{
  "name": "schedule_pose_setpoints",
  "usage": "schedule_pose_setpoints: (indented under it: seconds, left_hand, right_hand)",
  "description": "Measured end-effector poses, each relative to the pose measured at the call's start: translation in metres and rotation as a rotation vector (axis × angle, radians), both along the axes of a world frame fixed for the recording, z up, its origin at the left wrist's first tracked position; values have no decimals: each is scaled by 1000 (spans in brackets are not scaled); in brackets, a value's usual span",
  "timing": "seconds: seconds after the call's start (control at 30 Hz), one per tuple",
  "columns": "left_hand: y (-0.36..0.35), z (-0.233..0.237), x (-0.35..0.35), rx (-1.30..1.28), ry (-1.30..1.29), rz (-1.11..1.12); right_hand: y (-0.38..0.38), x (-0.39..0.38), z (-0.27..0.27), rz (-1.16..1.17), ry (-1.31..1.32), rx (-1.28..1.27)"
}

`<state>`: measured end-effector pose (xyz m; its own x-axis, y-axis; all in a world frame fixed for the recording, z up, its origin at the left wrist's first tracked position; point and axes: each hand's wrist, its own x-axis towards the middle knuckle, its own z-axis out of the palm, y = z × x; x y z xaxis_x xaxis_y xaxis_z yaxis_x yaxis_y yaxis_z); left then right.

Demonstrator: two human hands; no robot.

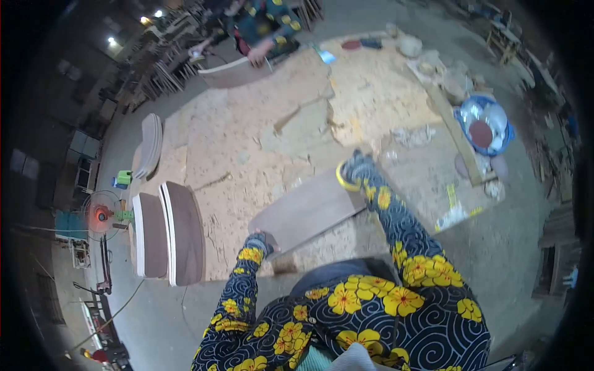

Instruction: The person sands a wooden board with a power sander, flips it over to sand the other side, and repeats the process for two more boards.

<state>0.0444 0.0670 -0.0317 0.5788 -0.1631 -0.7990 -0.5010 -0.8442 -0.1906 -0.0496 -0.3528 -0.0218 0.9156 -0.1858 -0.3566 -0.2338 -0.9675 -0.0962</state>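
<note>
A curved, flat brown board [309, 210] lies slanted on the worktable just in front of me. My left hand [261, 242], in a grey glove with bare fingertips, grips the board's lower left end. At its right end is my right hand [359, 167], in a grey glove, with a yellow ring-shaped item [347, 177] at its palm side. The fingers of the right hand are blurred, and what they hold cannot be made out clearly.
Stacked curved boards [182, 235] stand at the table's left, with a thinner stack [150, 145] behind. A co-worker [266, 31] handles another curved board [235, 74] across the table. At right are a wooden strip [455, 133] and a blue basin [508, 133]. A fan [101, 214] stands left.
</note>
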Motion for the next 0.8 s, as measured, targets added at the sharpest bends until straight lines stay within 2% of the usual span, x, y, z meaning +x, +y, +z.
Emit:
schedule_pose_setpoints:
  seconds: [0.03, 0.1, 0.17, 0.23, 0.33, 0.37, 0.47, 0.5, 0.57, 0.6, 0.67, 0.7, 0.8]
  left_hand:
    - [0, -3, 2, 18, 7, 28]
    - [-4, -2, 2, 23, 17, -23]
    - [-10, 20, -3, 24, 23, 24]
    - [-17, 38, -10, 39, 39, 91]
    - [-12, 28, -7, -6, 30, 76]
    - [-10, 24, -6, -18, 17, 80]
    - [-24, 57, -15, 15, 69, 47]
    - [-22, 50, -12, -2, 41, 45]
    - [-10, 26, -7, -26, -4, 38]
    - [-15, 36, -11, -29, 20, 0]
    - [-27, 77, -20, -34, 57, -69]
    - [-22, 80, -23, -104, -6, -59]
    - [-14, 56, -5, -79, -35, -71]
  right_hand:
    - [7, 3, 0, 106, 57, -82]
    - [43, 6, -15, 128, 3, -45]
    - [71, -1, -16, -11, -109, 93]
    - [94, -31, 56, -282, -139, 318]
    - [58, -31, 74, -532, -87, 312]
    - [42, -31, 84, -632, 10, 411]
    - [37, -27, 58, -570, 20, 327]
    - [50, -28, 56, -523, 7, 294]
    - [92, -44, 91, -380, 25, 260]
    - [105, -52, 97, -298, 43, 250]
    - [112, -50, 56, -262, -21, 359]
    - [114, -46, 39, -240, -56, 414]
    - [96, -37, 36, -408, -38, 120]
